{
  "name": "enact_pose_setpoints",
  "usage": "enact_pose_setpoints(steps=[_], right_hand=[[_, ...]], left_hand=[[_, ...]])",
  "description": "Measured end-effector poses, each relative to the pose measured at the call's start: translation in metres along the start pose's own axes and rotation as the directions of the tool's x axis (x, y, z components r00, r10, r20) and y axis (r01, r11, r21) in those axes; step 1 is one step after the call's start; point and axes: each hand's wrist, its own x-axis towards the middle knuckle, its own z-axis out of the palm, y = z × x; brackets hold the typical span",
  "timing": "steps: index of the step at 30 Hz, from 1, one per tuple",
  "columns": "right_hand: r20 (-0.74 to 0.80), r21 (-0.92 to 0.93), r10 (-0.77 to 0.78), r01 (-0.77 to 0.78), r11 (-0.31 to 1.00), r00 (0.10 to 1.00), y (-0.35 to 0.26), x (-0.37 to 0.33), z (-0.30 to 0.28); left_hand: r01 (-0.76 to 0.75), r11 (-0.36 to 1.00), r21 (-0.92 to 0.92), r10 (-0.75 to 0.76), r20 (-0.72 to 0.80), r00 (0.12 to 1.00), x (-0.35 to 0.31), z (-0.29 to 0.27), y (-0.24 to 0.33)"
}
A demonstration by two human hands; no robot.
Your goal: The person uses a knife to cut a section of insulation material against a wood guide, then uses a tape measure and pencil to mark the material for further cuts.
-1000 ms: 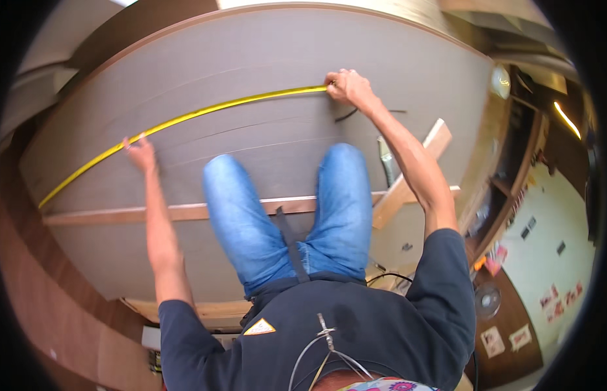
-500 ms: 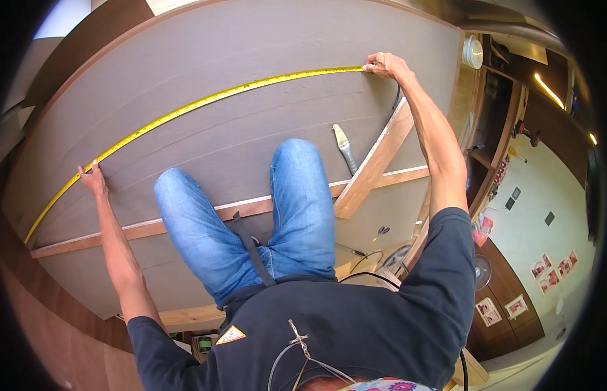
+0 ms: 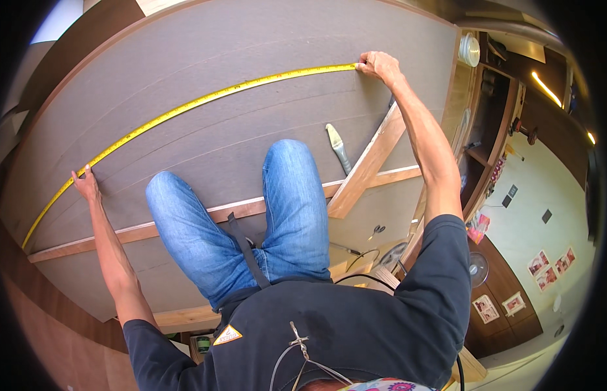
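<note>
A yellow tape measure (image 3: pixel 206 99) stretches in a long curve across a large grey-brown board (image 3: pixel 264 39). At its upper right end, my right hand (image 3: pixel 380 66) is closed on it, the fingers hiding what they grip. My left hand (image 3: pixel 87 184) pinches the blade's edges between thumb and finger, some way in from the far-left end. That end of the tape lies at the board's left edge. Faint lines run along the board's surface under the tape.
I kneel on the board in blue jeans (image 3: pixel 294 189). Beside my knee lies a grey-handled tool (image 3: pixel 338 148) with a pale flat end. A loose wooden strip (image 3: pixel 369 163) crosses the long wooden strip (image 3: pixel 131 233). Shelving (image 3: pixel 489 117) stands on the right.
The view has shifted slightly, so everything sits a little farther left. Both hands keep about the same places on the tape.
</note>
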Motion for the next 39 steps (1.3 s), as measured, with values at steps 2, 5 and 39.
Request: enact_pose_setpoints(steps=[2, 5, 39], right_hand=[[-0.034, -0.004, -0.010, 0.010, 1.000, 0.999, 0.000, 0.000, 0.003], [-0.056, -0.014, -0.018, 0.017, 1.000, 0.998, -0.001, 0.000, 0.006], [0.038, 0.076, 0.012, -0.015, 0.997, 0.999, -0.009, -0.012, -0.005]], left_hand=[[-0.023, 1.000, -0.016, 0.023, 0.001, 1.000, -0.001, 0.000, 0.002], [-0.040, 0.999, -0.016, 0.040, -0.003, 0.999, -0.003, 0.000, 0.003], [0.003, 0.998, -0.067, -0.004, -0.009, 1.000, -0.005, -0.001, -0.004]])
